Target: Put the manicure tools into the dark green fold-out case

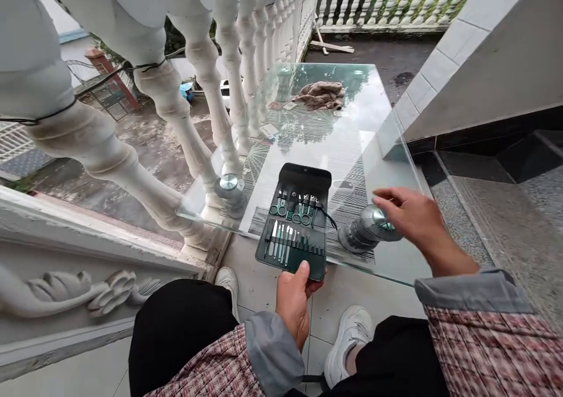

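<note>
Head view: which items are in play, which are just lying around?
In play: open tool kit case, gripped at its near edge by the left hand; right hand, empty, above the glass table.
Lying about: brown cloth and small packet at the table's far end; wood strips on the floor beyond.

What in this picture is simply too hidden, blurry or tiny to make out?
Head view: the small steel tools in the open dark green manicure case are too small to tell apart.
The left hand covers the case's near edge; its fingers lie hidden beneath.
The right hand is motion-blurred; whether it touches the clear glass table is unclear.
The crumpled brown cloth at the far end is too small to identify.
</note>
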{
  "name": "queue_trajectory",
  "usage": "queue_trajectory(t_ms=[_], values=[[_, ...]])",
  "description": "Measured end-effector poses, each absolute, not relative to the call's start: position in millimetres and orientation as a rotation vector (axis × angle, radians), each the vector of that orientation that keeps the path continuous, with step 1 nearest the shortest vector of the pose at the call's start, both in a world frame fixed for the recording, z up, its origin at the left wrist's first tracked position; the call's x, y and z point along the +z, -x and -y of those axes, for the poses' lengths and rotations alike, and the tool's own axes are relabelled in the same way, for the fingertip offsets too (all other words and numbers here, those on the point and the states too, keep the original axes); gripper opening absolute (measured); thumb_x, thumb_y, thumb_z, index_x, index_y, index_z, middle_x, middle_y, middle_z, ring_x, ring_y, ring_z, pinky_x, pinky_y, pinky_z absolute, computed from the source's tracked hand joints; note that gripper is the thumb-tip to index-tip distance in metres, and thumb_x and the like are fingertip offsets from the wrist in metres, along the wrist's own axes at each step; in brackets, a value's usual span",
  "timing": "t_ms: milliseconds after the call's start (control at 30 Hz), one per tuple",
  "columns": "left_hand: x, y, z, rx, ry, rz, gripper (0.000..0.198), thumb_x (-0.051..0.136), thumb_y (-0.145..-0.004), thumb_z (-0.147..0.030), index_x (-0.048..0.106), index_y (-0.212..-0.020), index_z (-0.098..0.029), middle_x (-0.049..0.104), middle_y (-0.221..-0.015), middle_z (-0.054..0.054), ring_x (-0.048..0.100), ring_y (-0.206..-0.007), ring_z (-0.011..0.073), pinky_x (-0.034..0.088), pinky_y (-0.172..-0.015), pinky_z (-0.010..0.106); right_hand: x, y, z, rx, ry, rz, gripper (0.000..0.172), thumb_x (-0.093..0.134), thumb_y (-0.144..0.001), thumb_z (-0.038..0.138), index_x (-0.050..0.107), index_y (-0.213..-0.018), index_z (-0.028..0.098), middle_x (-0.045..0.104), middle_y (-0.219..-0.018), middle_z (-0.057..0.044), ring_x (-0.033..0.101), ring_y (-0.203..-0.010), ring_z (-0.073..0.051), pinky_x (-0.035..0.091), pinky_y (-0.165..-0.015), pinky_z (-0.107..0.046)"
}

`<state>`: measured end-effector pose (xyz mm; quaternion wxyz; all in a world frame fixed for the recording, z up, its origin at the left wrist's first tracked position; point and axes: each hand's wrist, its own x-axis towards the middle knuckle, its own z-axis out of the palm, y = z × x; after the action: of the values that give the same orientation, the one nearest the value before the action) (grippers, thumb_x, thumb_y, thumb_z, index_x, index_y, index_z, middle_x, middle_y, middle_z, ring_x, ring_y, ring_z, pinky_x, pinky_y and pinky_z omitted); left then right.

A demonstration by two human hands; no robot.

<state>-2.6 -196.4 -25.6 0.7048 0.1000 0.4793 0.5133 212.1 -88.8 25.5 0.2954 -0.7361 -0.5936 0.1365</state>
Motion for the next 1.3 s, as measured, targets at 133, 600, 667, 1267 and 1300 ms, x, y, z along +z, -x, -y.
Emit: queue_trajectory(t_ms=[133, 600, 667, 1267, 1300], values=[[-26.4, 2.2, 195.6, 1.165, -0.233, -1.041, 0.050, 0.078, -0.056, -0.047, 0.068, -0.083, -0.007, 0.066, -0.079, 0.011, 0.060, -0.074, 0.0200, 0.048, -0.067, 0.031, 27.7, -148.2, 108.2, 1.067, 1.645, 1.676, 0.027, 0.054, -0.075, 0.038, 0.062, -0.092, 0.019, 0.063, -0.078, -0.002, 0.053, -0.049, -0.010, 0.047, -0.053, -0.027], [-34.6, 7.7, 191.8, 1.171, -0.150, -1.044, 0.053, 0.083, -0.048, -0.043, 0.067, -0.087, -0.010, 0.064, -0.088, 0.009, 0.055, -0.074, 0.0164, 0.046, -0.062, 0.026, 17.9, -84.5, 91.5, 1.257, 1.773, 1.871, 0.013, 0.058, -0.072, 0.029, 0.058, -0.066, 0.017, 0.052, -0.053, 0.004, 0.043, -0.040, -0.006, 0.032, -0.038, -0.019], [-33.3, 9.1, 191.5, 1.157, -0.159, -1.042, 0.053, 0.083, -0.049, -0.042, 0.067, -0.089, -0.011, 0.064, -0.088, 0.008, 0.055, -0.074, 0.0167, 0.046, -0.062, 0.027, 16.1, -84.6, 88.9, 1.209, 1.751, 1.928, 0.013, 0.059, -0.072, 0.027, 0.059, -0.063, 0.017, 0.052, -0.052, 0.003, 0.045, -0.043, -0.007, 0.034, -0.043, -0.019], [-31.3, 8.5, 192.3, 1.137, -0.218, -1.070, 0.056, 0.072, -0.060, -0.059, 0.063, -0.084, -0.009, 0.064, -0.087, 0.011, 0.060, -0.077, 0.0206, 0.049, -0.065, 0.031, 15.9, -96.8, 73.9, 1.191, 1.776, 1.748, 0.014, 0.055, -0.072, 0.025, 0.053, -0.060, 0.017, 0.043, -0.044, 0.006, 0.038, -0.036, -0.005, 0.029, -0.035, -0.017], [-31.3, 8.6, 192.8, 1.139, -0.224, -1.072, 0.056, 0.072, -0.058, -0.059, 0.063, -0.082, -0.009, 0.064, -0.086, 0.011, 0.060, -0.077, 0.0209, 0.049, -0.066, 0.032, 16.4, -97.8, 72.4, 1.202, 1.774, 1.722, 0.014, 0.055, -0.071, 0.026, 0.053, -0.060, 0.017, 0.042, -0.043, 0.007, 0.038, -0.036, -0.005, 0.029, -0.034, -0.017]])
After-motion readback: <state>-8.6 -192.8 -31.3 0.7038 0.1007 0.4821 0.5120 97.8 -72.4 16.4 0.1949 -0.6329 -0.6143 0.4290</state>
